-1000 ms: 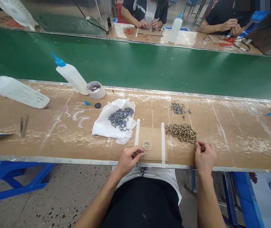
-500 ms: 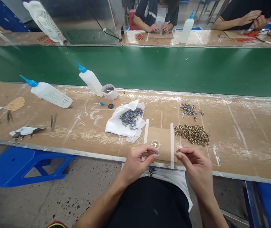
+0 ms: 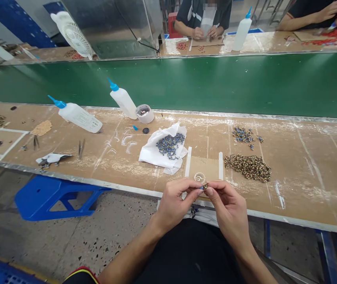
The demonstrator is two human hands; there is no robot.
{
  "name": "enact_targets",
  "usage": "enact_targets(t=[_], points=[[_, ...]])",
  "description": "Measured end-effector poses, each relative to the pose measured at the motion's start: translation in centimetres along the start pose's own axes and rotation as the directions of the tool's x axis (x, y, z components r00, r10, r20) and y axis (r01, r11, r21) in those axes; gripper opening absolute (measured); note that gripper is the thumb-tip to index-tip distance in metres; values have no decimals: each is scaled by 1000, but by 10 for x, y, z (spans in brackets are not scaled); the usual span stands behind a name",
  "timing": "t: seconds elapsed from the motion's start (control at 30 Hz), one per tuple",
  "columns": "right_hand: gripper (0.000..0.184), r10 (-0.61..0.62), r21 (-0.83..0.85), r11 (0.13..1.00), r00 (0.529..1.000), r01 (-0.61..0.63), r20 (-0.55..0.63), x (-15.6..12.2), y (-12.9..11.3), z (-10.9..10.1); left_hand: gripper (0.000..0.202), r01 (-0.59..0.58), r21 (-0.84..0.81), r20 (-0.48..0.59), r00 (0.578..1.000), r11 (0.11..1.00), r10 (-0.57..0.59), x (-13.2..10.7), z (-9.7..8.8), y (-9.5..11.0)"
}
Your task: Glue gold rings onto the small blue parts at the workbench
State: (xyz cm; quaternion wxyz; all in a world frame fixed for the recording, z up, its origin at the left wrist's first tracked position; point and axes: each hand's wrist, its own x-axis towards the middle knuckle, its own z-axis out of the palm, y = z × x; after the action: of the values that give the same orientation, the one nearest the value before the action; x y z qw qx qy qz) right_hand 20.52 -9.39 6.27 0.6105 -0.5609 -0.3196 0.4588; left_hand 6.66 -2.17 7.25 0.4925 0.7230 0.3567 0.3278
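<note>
My left hand (image 3: 177,200) pinches a tiny blue piece (image 3: 202,188) between thumb and forefinger. Against it, my right hand (image 3: 226,205) holds a small brass-and-dark piece (image 3: 205,186) in the same kind of pinch; the fingertips hide much of both. The two pieces meet, or nearly so, above the table's front edge. Just beyond the fingers is a small clear round dish (image 3: 199,177) on a cardboard pad (image 3: 206,167) with white tape strips. Blue pieces (image 3: 170,146) are heaped on crumpled white paper (image 3: 148,152). To the right lies a pile of brass-and-dark pieces (image 3: 247,167).
A smaller group of blue-and-brass pieces (image 3: 243,134) lies behind that pile. Two white bottles with blue nozzles (image 3: 80,117) and a tape roll (image 3: 145,114) are at the left, with tweezers (image 3: 81,149). A green belt (image 3: 186,83) runs behind; people sit across it.
My hands have come together from apart, the right one moving left, so the blue piece and the brass-and-dark piece are now at each other. The camera view has shifted left.
</note>
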Motion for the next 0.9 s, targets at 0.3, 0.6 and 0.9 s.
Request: enact_targets(t=[0.3,0.6,0.9], points=[[4,-59,6,998,998,59,8,2,5,-3,9,-152,113,43,988,982,148,6,-2,5],[11,-148,-100,981,978,164,145,4,3,-9,17,-364,499,136,929,786,344,10,-10,12],[18,-122,-98,985,971,144,207,1,4,-7,18,-273,453,204,958,849,199,5,-12,21]])
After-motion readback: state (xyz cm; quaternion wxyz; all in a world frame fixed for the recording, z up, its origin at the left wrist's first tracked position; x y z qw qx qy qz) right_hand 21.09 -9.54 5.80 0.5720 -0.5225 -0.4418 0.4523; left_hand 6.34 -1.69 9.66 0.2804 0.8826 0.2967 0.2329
